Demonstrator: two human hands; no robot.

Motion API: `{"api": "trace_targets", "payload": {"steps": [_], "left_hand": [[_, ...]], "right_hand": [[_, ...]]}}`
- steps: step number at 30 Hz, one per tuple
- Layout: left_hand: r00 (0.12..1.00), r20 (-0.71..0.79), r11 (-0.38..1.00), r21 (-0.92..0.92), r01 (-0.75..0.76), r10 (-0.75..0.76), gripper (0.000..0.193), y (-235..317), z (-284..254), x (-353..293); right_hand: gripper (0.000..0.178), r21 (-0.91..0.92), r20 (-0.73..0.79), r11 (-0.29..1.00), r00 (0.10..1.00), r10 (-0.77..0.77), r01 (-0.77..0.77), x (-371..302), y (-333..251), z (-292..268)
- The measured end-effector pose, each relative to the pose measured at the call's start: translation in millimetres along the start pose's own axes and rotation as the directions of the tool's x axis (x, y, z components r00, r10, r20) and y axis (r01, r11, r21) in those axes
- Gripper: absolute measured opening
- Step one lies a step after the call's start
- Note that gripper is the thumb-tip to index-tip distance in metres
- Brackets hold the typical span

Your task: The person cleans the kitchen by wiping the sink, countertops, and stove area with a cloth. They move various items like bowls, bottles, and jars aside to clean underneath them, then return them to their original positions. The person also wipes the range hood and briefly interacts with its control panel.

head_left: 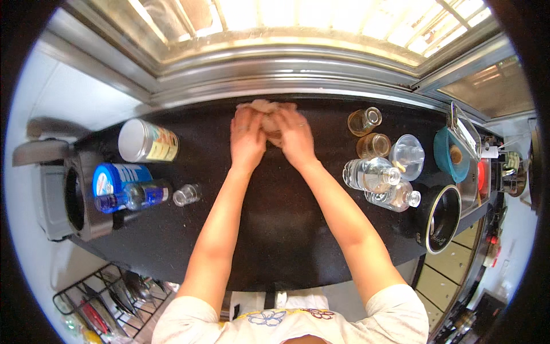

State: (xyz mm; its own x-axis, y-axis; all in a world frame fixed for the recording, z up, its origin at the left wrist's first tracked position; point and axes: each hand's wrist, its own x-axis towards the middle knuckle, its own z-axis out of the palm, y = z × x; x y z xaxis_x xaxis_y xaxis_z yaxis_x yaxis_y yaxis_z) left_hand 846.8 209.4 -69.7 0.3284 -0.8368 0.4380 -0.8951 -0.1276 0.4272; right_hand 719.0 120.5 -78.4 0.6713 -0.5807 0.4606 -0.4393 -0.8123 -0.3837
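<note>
Covering cloth (264,107), upper centre, on table (275,229) | left hand (247,137), right hand (295,136): palms down, fingers half-spread; cannot tell whether gripping | probably light, soft, limp; best held by bunched folds

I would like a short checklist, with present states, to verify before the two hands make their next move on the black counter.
1. Both hands on the cloth: ok, the left hand and right hand are both on it.
2. Cloth laid flat: not ok, it is bunched up.
3. Cloth clean or damp: cannot tell, it is blurred.
4. Small clear glass apart from the left forearm: ok, a gap shows.
5. Nearest clear bottle apart from the right forearm: ok, but the gap looks narrow.
6. Black pot covered: not ok, its mouth is open.
</note>
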Motion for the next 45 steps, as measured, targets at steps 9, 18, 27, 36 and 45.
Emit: {"api": "trace_targets", "payload": {"steps": [9,18,27,36,45], "left_hand": [[0.978,0.206,0.955,-0.281,0.09,-0.032,0.049,77,-11,-85],[0.915,-0.027,0.914,0.034,0.403,-0.403,0.052,5,-38,-122],[0.941,-0.185,0.955,0.032,0.294,-0.283,0.036,-45,-37,-73],[0.95,0.301,0.974,-0.174,0.144,-0.086,0.054,83,-120,-309],[0.993,0.116,0.998,-0.049,0.035,-0.029,0.038,-14,-133,-235]], "right_hand": [[0.047,-0.048,0.04,0.937,0.937,0.347,-0.345,-126,-45,-51],[0.041,0.228,0.274,0.973,0.956,-0.106,0.043,-50,-93,18],[0.042,0.279,0.159,0.957,0.979,-0.129,0.081,7,-87,47],[0.048,0.2,0.414,0.973,0.91,0.022,-0.114,-268,-170,-92],[0.048,0.119,0.211,0.989,0.976,0.06,-0.087,-175,-207,-9]]}}
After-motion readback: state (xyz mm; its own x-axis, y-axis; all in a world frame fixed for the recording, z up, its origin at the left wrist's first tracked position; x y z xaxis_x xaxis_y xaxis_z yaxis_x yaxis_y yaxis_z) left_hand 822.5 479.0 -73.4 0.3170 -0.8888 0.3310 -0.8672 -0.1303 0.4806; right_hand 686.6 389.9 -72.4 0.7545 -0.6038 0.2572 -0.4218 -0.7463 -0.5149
